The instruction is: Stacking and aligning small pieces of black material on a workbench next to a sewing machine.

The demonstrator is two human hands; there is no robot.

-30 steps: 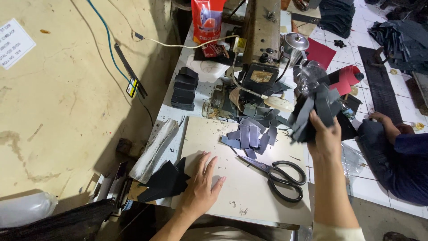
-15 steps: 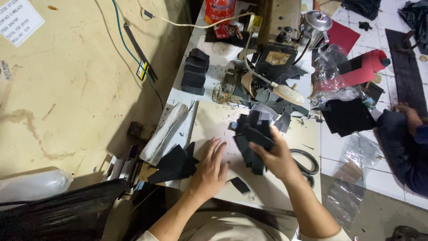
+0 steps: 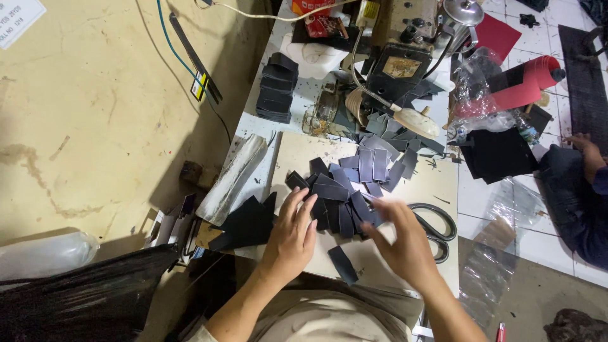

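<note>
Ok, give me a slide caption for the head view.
Both hands, left hand and right hand, spread dark fabric pieces beside scissors.

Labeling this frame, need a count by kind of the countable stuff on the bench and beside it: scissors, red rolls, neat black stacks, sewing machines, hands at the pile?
Scissors: 1
Red roll: 1
Neat black stack: 1
Sewing machine: 1
Hands at the loose dark pieces: 2, left hand and right hand
Total: 6
The loose pieces overlap too much to count.
</note>
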